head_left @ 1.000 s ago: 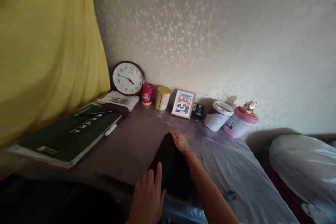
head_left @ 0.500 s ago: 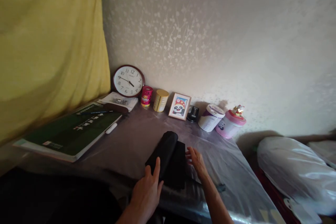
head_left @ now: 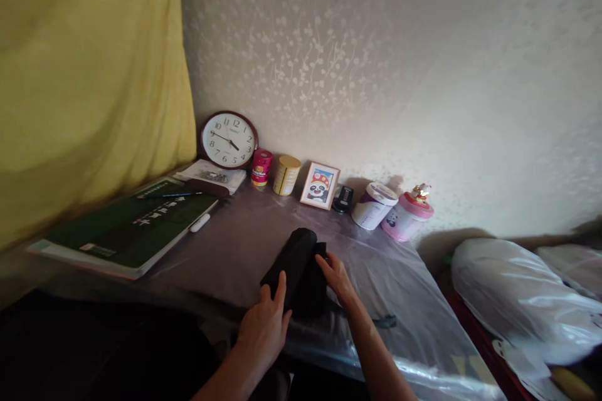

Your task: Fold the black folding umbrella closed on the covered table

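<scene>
A black cloth roll [head_left: 295, 257] lies slantwise on the table, with a loose flap spreading from its right side. It looks like folded fabric; its exact kind is unclear. My left hand [head_left: 263, 326] grips the near end of the roll, index finger stretched along the top and thumb at the right side. Some of its fingers are hidden underneath. At the flap's upper right edge, my right hand [head_left: 335, 274] pinches the fabric between thumb and fingers, lifting the edge a little. A small dark strip [head_left: 385, 322] lies to the right of my right forearm.
A plastic cover spans the table [head_left: 226, 250]. Along the wall stand a clock [head_left: 229, 140], a red can [head_left: 261, 168], a yellow can [head_left: 286, 175], a panda picture [head_left: 320, 185], a black stapler-like object [head_left: 343, 198] and two tubs [head_left: 374, 207]. A green book [head_left: 132, 225] lies left.
My right hand has moved left onto the flap and taken hold of its edge, which now lifts and folds inward. My left hand stays on the roll. The view has shifted slightly.
</scene>
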`<state>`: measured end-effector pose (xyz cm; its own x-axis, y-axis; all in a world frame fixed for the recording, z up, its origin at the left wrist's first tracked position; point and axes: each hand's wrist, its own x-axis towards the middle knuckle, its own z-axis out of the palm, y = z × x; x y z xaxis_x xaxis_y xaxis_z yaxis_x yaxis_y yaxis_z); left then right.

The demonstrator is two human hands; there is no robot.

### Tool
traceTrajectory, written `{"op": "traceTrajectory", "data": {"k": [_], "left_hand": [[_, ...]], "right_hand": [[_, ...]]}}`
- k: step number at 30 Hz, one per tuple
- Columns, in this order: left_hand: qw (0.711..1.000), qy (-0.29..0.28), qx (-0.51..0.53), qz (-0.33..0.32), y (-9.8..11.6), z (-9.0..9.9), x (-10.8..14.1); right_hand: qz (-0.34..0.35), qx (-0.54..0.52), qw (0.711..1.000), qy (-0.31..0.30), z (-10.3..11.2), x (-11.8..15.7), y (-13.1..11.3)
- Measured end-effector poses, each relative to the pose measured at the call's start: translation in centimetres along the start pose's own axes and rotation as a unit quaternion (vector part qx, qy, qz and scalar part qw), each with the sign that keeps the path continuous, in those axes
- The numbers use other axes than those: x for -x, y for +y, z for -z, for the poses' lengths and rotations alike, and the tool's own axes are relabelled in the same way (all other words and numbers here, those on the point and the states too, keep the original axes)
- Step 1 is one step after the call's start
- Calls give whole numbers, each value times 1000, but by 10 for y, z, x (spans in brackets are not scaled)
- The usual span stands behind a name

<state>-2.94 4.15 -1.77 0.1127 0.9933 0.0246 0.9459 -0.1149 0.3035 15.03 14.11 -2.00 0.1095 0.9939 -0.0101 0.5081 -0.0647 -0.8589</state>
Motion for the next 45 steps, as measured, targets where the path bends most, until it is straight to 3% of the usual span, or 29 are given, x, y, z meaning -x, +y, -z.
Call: {"op": "traceTrajectory", "data": {"k": [7,17,25,29,32,34,41,45], "left_hand": [[1000,1,-9,2,0,-1,-1],[1000,4,0,5,1,-4,-3],[1000,2,-13,-2,5,-2,-1],[1000,14,-14,-2,6,-4,-2],[1000,20,-23,-7,6,-6,-3],[999,21,-40,-8,8,-8,-3],[996,18,-85,6,19,-11,-3],[999,-31,38,0,7,-12,0]], "right_hand": [[54,24,998,27,-11,-9,-6],[30,26,999,22,-25,-11,-19],[-65,-113,989,-75,-23,-11,-26],[-23,4,1000,-7,-29,-15,-17],[70,113,987,84,-34,-14,-11],[91,135,979,123,-41,-12,-9],[48,126,979,152,-80,-8,-20],[19,123,978,168,-91,-6,-27]]}}
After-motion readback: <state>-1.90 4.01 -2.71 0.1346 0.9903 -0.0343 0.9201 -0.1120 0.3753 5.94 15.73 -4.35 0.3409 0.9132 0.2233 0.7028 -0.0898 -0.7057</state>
